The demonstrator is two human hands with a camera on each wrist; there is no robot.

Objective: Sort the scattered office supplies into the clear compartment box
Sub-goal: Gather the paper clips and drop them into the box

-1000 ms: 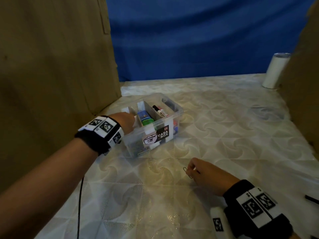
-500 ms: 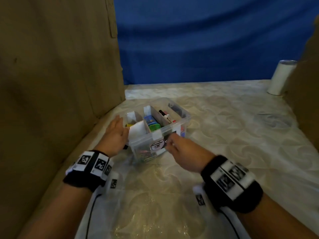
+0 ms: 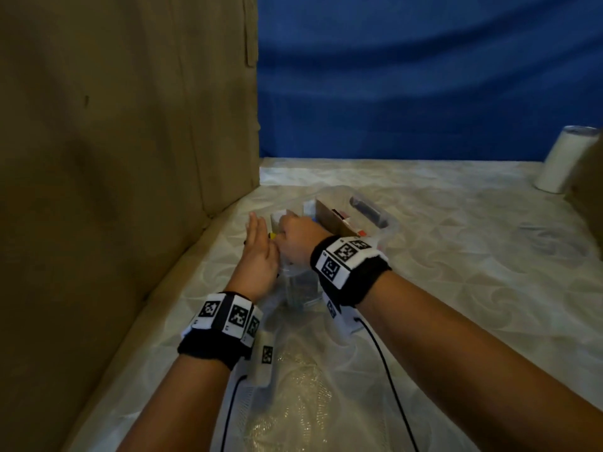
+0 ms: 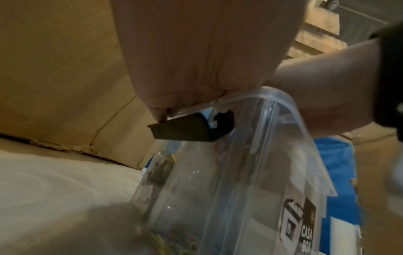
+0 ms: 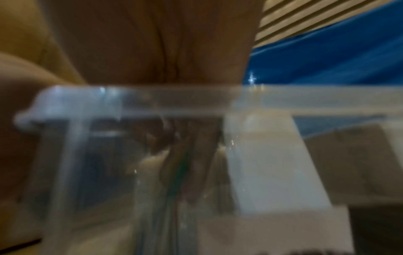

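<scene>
Now the clear compartment box (image 3: pixel 375 230) sits on the pale patterned worktop (image 3: pixel 456 256), its long axis running from about 7 o'clock near the person toward 1 o'clock at the blue backdrop (image 3: pixel 424 76). Its open top faces up, with white dividers and a brown card panel (image 3: pixel 332 218) standing lengthwise inside. The left hand (image 3: pixel 257 256) lies flat against the box's 9 o'clock side, fingers straight and pointing toward 12 o'clock; in the left wrist view they reach the rim beside a black latch (image 4: pixel 187 129). The right hand (image 3: pixel 295 236) reaches over the near rim, fingers dipped down into the near compartment; whether they pinch anything cannot be told, since the right wrist view is blurred. Coloured rubber bands (image 4: pixel 174 241) lie at the box's bottom. A white roll (image 3: pixel 561 164) stands at 2 o'clock.
</scene>
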